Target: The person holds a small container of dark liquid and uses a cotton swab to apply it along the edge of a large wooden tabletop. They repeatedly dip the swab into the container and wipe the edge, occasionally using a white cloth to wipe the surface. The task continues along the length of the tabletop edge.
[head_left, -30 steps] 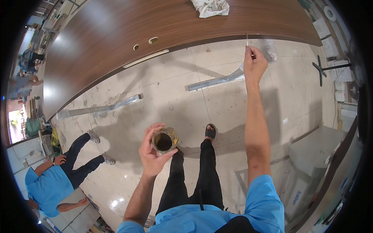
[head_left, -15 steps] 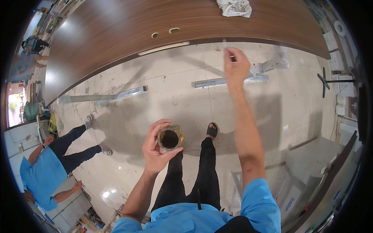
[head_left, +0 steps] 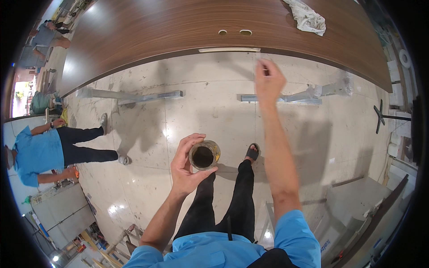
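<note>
My left hand (head_left: 184, 169) is wrapped round an open round jar (head_left: 215, 152) with a yellow patch on its side; its inside looks dark. It is held in front of my legs. Near the front edge of a long brown wood-grain tabletop (head_left: 170, 24), my right hand (head_left: 271, 85) is raised with its fingers pinched together. The fingertips are smeared by motion, and what they hold, if anything, I cannot make out. Along that edge, just beyond the right hand, runs a pale strip (head_left: 229, 50). A crumpled white cloth (head_left: 308, 18) lies on the tabletop.
Metal legs (head_left: 152, 96) stand under the table, with another pair (head_left: 281, 99) to the right. A person in a blue shirt (head_left: 42, 149) stands at the left. Grey panels or boxes (head_left: 357, 196) stand at the lower right, near a black star-shaped base (head_left: 380, 116).
The tabletop and cloth have shifted rightward in view. The jar stays in my left hand, and my right hand remains raised near the edge. The person at the left has changed posture.
</note>
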Motion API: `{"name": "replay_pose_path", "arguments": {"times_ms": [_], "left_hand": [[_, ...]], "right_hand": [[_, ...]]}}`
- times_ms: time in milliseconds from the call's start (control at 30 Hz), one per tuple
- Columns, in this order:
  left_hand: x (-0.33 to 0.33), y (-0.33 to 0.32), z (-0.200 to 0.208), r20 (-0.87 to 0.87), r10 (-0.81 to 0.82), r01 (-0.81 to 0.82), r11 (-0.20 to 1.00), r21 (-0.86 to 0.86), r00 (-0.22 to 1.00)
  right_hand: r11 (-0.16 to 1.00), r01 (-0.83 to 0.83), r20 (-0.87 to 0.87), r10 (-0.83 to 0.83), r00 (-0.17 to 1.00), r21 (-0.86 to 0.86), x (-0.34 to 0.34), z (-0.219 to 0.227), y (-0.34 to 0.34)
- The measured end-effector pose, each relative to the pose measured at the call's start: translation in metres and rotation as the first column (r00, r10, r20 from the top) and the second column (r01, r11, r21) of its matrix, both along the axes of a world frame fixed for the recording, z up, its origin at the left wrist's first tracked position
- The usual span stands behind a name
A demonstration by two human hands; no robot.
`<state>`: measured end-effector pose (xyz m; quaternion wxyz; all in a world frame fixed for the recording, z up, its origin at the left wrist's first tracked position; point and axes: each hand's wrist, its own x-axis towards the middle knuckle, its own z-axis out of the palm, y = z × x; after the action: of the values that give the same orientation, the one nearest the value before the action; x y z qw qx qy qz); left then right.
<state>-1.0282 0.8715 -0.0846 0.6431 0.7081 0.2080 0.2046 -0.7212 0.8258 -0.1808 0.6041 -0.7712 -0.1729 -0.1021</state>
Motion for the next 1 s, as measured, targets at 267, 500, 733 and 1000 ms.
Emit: {"name": "replay_pose_path", "arguments": {"times_ms": [267, 500, 733, 1000], "left_hand": [[-0.022, 0.020, 0.001, 0.005, 0.041, -0.041, 0.999, -0.007, 0.999], [-0.035, 0.031, 0.000, 0.005, 0.083, -0.082, 0.995, -0.050, 0.997], [-0.041, 0.045, -0.006, 0.051, 0.055, -0.057, 0.998, 0.039, 0.997], [-0.041, 0.046, -0.001, 0.071, 0.052, -0.046, 0.996, -0.077, 0.996]], "right_hand": [[0.994, -0.025, -0.074, 0.033, 0.997, 0.105, -0.040, 0.000, 0.052], [0.963, -0.268, -0.021, 0.268, 0.963, -0.001, -0.067, -0.004, 0.087], [0.992, 0.115, -0.069, -0.112, 0.991, 0.047, -0.063, 0.004, 0.079], [0.988, -0.153, 0.022, 0.153, 0.988, -0.001, -0.066, -0.017, 0.099]]}}
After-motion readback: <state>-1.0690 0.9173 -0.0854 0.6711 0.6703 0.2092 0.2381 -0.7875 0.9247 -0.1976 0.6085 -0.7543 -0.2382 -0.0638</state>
